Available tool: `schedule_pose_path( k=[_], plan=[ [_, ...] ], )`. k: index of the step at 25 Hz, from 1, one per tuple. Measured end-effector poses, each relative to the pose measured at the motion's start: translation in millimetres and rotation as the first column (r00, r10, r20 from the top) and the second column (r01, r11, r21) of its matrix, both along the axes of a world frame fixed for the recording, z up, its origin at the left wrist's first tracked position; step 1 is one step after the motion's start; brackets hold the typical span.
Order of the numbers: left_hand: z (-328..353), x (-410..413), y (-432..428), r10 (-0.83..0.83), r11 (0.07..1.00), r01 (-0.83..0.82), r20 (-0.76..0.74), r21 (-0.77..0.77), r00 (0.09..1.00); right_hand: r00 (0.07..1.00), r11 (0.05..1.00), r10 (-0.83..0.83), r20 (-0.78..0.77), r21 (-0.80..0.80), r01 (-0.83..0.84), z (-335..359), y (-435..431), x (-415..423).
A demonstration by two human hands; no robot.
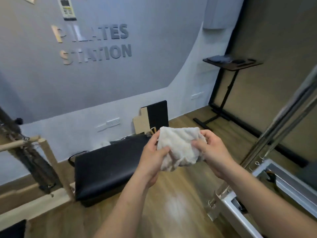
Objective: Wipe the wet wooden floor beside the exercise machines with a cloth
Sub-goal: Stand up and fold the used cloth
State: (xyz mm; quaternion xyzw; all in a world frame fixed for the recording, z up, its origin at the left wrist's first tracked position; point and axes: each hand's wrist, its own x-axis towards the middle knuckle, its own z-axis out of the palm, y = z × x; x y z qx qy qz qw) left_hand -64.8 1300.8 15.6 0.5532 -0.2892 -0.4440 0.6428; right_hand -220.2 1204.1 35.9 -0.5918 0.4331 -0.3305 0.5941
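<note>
The cloth (pixel 180 146) is off-white, greyer at its lower edge. The floor (pixel 171 186) is light brown with wood-grain planks and one pale sheen patch. The padded box (pixel 106 169) is black. The wall (pixel 154 66) is grey above and white below, its lettering (pixel 96 43) grey, golden at the left. The stand (pixel 228 93) is black, the machine frame (pixel 283 182) silver.

One cloth (pixel 180 146), two hands (pixel 151 160) (pixel 214 152), one black box (pixel 109 169), one stand (pixel 227 95)
</note>
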Motion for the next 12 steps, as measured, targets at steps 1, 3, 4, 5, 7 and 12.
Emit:
schedule_pose_path(
  k=[1, 3, 4, 5, 7, 12],
  plan=[
    [1, 12, -40, -0.055, 0.998, 0.055, -0.016, -0.012, 0.998, 0.999, 0.999, -0.049, -0.008, -0.025, 0.048, 0, -34, 7],
    [-4, 31, -113, -0.140, 0.990, 0.140, 0.002, -0.022, 0.990, 0.993, 0.992, -0.113, -0.045, -0.064, 0.110, -7, -102, 23],
    [-8, 41, -142, -0.149, 0.989, 0.149, 0.021, -0.015, 0.989, 0.989, 0.989, -0.133, -0.062, -0.071, 0.129, -13, -131, 31],
    [-9, 50, -170, -0.146, 0.989, 0.147, 0.032, -0.014, 0.989, 0.988, 0.987, -0.139, -0.070, -0.085, 0.133, -17, -159, 40],
    [-11, 73, -235, -0.111, 0.994, 0.111, 0.039, 0.006, 0.993, 0.985, 0.980, -0.143, -0.093, -0.149, 0.129, -18, -227, 64],
    [1, 128, -390, -0.157, 0.988, 0.156, 0.072, 0.016, 0.985, 0.958, 0.943, -0.193, -0.211, -0.310, 0.121, 2, -388, 120]
  ],
)
